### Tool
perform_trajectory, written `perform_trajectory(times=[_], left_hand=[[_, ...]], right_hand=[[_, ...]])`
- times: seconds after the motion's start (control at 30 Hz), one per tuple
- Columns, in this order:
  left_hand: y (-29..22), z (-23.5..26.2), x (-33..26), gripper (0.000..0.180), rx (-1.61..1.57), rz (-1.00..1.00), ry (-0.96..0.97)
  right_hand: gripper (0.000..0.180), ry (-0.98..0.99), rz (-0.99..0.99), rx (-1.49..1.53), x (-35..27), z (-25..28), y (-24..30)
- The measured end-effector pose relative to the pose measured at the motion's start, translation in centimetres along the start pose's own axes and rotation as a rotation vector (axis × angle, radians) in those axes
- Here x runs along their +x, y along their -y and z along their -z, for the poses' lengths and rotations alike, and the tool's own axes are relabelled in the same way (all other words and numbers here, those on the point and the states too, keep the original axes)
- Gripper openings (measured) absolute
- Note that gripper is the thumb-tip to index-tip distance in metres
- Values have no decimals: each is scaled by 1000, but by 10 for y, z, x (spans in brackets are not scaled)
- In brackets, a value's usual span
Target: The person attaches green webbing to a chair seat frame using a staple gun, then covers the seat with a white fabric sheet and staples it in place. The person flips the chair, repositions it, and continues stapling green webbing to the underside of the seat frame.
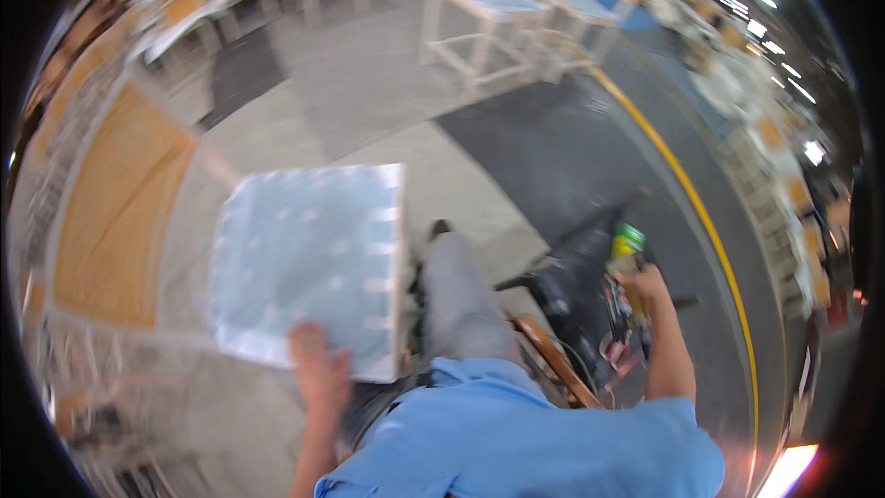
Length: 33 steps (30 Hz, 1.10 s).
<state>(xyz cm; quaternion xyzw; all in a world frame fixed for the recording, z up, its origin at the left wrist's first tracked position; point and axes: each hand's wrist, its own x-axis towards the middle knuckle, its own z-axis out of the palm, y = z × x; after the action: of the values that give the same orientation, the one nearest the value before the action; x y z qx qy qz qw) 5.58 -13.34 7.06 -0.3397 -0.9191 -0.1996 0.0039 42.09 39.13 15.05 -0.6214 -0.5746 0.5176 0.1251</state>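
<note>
My left hand [320, 371] lies on the near edge of a boxy seat [313, 263] covered in pale blue sheeting, with white patches along its rim. Its fingers look stretched out and hold nothing, though they are blurred. Off to the right, my right hand [643, 282] is closed at a green-and-yellow object [629, 242] whose kind the blur hides. Beneath that hand, several small tools [619, 314], some with red parts, lie over a black surface [572, 286].
A brown wooden bar [558, 360] stands beside my right leg. On the left is a large woven tan panel [120, 212] in a pale frame. White-framed chairs [484, 18] stand ahead. A yellow line [687, 180] curves along the floor at right, past dark sheets [516, 148].
</note>
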Motion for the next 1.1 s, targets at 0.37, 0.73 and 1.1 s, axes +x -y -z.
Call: perform_trajectory(times=[0.37,0.73,1.1], left_hand=[[-14,62,-31,62,-46,121,-99],[90,427,215,46,773,123,-792],[225,443,303,60,322,438,-217]], right_hand=[[33,184,-313,332,85,-34,-100],[27,176,485,176,7,-176,23],[84,579,144,480,-51,-475,125]])
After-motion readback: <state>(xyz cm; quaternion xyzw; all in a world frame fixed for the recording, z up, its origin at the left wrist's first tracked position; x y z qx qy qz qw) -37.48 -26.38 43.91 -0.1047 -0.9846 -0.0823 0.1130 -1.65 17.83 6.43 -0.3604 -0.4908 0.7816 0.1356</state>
